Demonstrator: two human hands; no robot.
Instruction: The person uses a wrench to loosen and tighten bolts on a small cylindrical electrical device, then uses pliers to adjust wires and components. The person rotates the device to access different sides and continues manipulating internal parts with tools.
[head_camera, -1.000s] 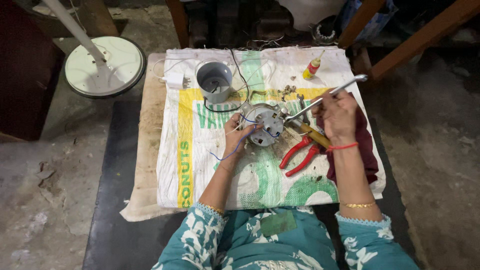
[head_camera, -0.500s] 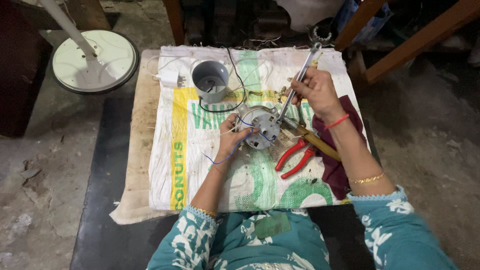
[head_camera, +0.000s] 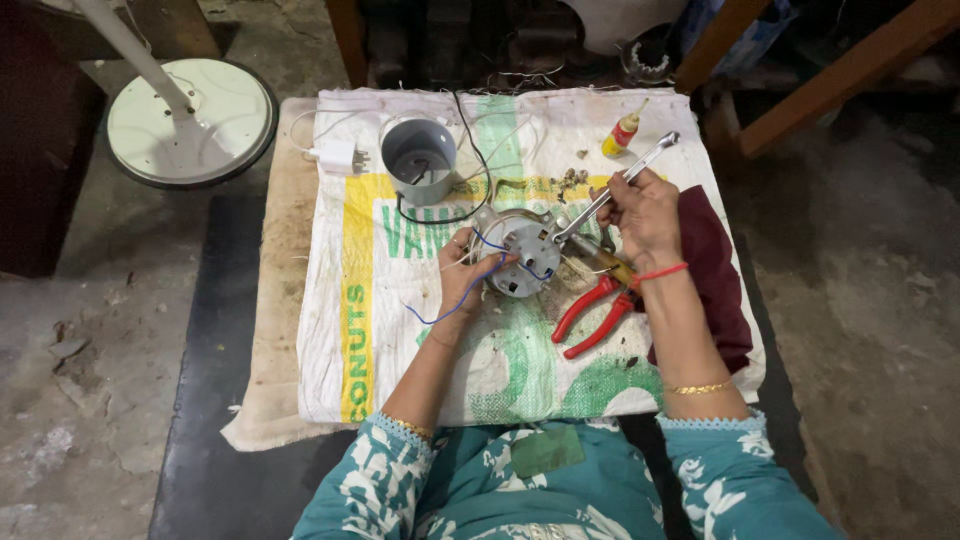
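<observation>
A round grey metal motor (head_camera: 522, 258) with blue and white wires lies on a printed white sack (head_camera: 400, 330) spread over the table. My left hand (head_camera: 462, 268) grips the motor's left side, fingers among the wires. My right hand (head_camera: 640, 215) holds a long silver spanner (head_camera: 615, 186), its lower end set on the motor's top right and its handle slanting up to the right. Red-handled pliers (head_camera: 592, 315) lie just below my right wrist.
A grey cup-shaped housing (head_camera: 418, 160) with a black cable, a white plug adapter (head_camera: 338, 157), a small yellow bottle with a red cap (head_camera: 622, 132) and a dark red cloth (head_camera: 715, 275) lie on the sack. A white round fan base (head_camera: 195, 120) stands at upper left.
My right hand has swung the spanner handle from nearly upright down towards the right, its lower end staying on the motor. The camera has shifted a little. My left hand stays on the motor.
</observation>
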